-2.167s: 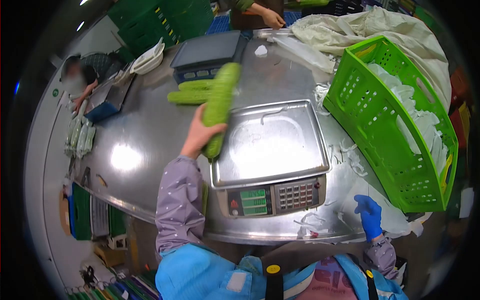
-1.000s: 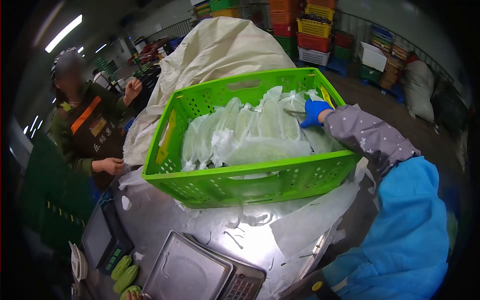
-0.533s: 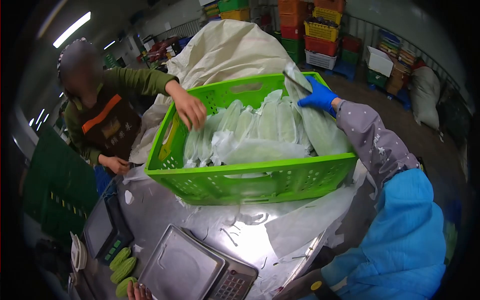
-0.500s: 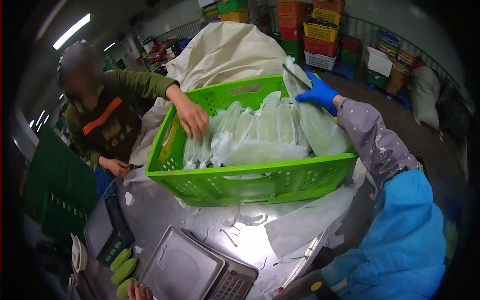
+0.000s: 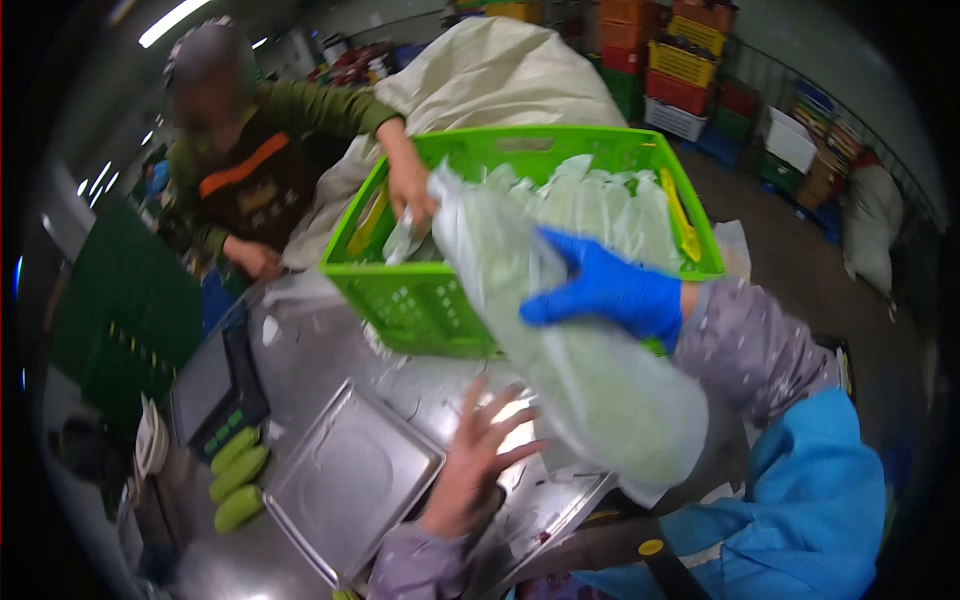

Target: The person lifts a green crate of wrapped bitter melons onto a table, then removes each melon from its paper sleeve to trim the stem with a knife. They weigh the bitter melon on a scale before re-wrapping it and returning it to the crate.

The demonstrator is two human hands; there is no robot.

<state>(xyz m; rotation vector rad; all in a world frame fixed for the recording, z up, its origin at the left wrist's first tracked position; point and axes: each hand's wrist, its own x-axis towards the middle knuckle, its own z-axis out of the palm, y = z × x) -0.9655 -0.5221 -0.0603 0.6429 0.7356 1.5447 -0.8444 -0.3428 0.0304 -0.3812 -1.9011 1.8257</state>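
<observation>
Blue-gloved, the right hand [image 5: 610, 295] reaches across in front of the chest with the forearm about level. Its fingers are clenched round the middle of a long translucent plastic bag [image 5: 600, 400], which hangs tilted in the air between the green crate [image 5: 420, 300] and the person's body. The bare left hand [image 5: 478, 455] rises from below, fingers spread and loose, just under the bag and above the steel counter [image 5: 310, 350], beside the scale tray [image 5: 350, 480]. A co-worker's hand [image 5: 410, 190] grips a second bag [image 5: 402, 240] inside the crate.
</observation>
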